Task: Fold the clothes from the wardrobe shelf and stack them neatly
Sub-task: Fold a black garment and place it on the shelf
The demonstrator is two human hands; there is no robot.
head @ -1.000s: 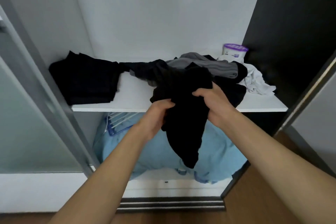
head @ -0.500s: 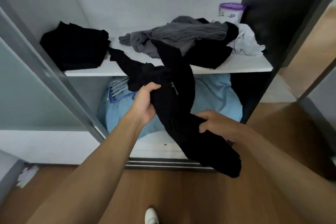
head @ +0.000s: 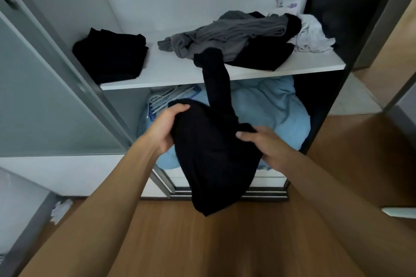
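A black garment point(head: 213, 157) hangs bunched in front of the wardrobe, below the white shelf point(head: 171, 74). My left hand point(head: 165, 127) grips its upper left edge and my right hand point(head: 263, 144) grips its right side. One long black part of it still trails up over the shelf edge to the loose pile. That pile holds a grey garment point(head: 227, 33), another black piece point(head: 261, 57) and a white garment point(head: 311, 36). A folded black stack point(head: 110, 56) sits at the shelf's left end.
A purple-lidded tub point(head: 292, 1) stands at the shelf's back right. Below the shelf lie light blue bedding point(head: 270, 108) and some hangers point(head: 166, 100). A sliding door point(head: 45, 96) stands at the left. Crumpled paper point(head: 59, 209) lies on the wooden floor point(head: 236, 243).
I have pulled the black garment down and out from the shelf pile. My hands dropped below the shelf and gathered the cloth between them; the view tilted toward the floor.
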